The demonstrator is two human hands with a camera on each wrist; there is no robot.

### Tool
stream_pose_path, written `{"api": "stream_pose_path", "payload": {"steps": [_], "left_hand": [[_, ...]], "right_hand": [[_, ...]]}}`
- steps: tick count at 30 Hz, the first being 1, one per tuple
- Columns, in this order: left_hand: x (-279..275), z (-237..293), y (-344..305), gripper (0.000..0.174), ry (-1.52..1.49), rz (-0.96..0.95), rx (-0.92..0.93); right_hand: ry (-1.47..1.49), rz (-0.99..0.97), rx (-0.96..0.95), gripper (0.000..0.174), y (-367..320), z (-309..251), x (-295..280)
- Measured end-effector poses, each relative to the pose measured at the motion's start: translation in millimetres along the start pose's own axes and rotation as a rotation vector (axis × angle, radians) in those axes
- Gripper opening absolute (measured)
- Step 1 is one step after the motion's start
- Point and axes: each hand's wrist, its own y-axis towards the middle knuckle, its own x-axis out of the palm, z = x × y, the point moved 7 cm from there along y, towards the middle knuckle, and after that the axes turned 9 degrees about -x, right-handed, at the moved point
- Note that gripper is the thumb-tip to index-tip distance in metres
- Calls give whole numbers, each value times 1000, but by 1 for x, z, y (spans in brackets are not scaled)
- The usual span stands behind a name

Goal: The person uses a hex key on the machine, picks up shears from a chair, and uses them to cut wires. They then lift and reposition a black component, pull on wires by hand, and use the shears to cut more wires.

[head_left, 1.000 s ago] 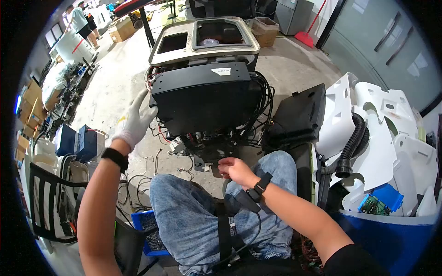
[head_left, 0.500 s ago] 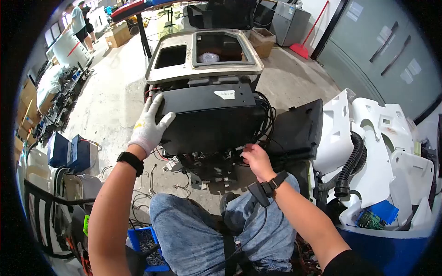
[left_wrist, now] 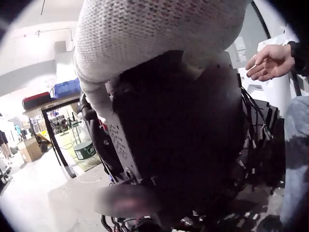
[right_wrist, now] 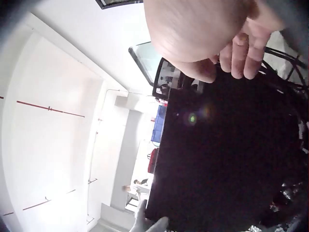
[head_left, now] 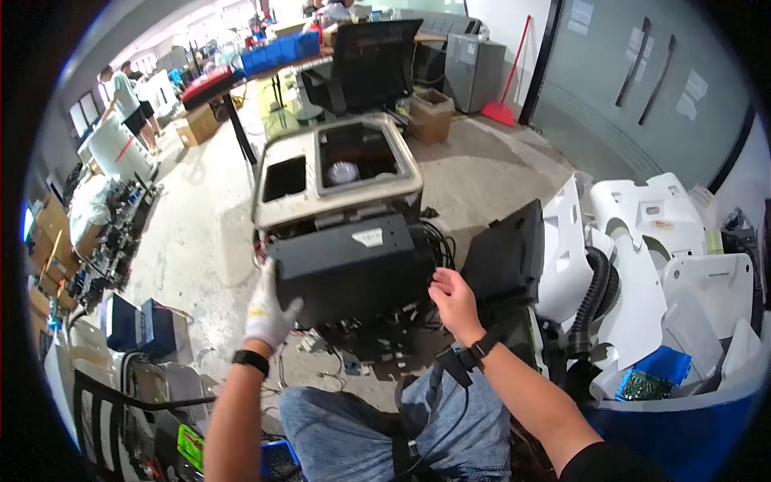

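Observation:
A black metal box [head_left: 349,269] with a white label sits in front of a machine body with a pale, two-opening top frame [head_left: 281,210]. My gloved left hand [head_left: 269,312] rests along the box's left end, fingers up its side and thumb across the front; in the left wrist view the white glove [left_wrist: 154,38] lies against the dark box [left_wrist: 178,130]. My bare right hand [head_left: 458,305] is at the box's right end, fingers loosely bent near black cables [head_left: 438,241]. In the right wrist view its fingers [right_wrist: 239,55] hang over the box's edge; whether they touch it I cannot tell.
A black panel [head_left: 506,255] and white plastic shells [head_left: 626,281] with a corrugated hose [head_left: 590,309] stand at the right. Blue batteries [head_left: 144,328] are on the floor at the left. Loose cables lie below the box. Behind are an office chair [head_left: 365,68] and cardboard box [head_left: 431,116].
The head view has tilted upward. My right hand has risen from below the box to its right end. My left hand stays at the left end, its thumb now across the front.

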Motion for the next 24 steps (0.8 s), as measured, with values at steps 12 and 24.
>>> {"api": "stream_pose_path", "payload": {"steps": [12,24], "left_hand": [[-3,5,-4,83,41,45,-74],[-9,-11,-4,65,-108,123,-55]], "right_hand": [[-482,-48,-285,49,83,-52,29],[-817,-78,-312,59,82,-61,66]]}}
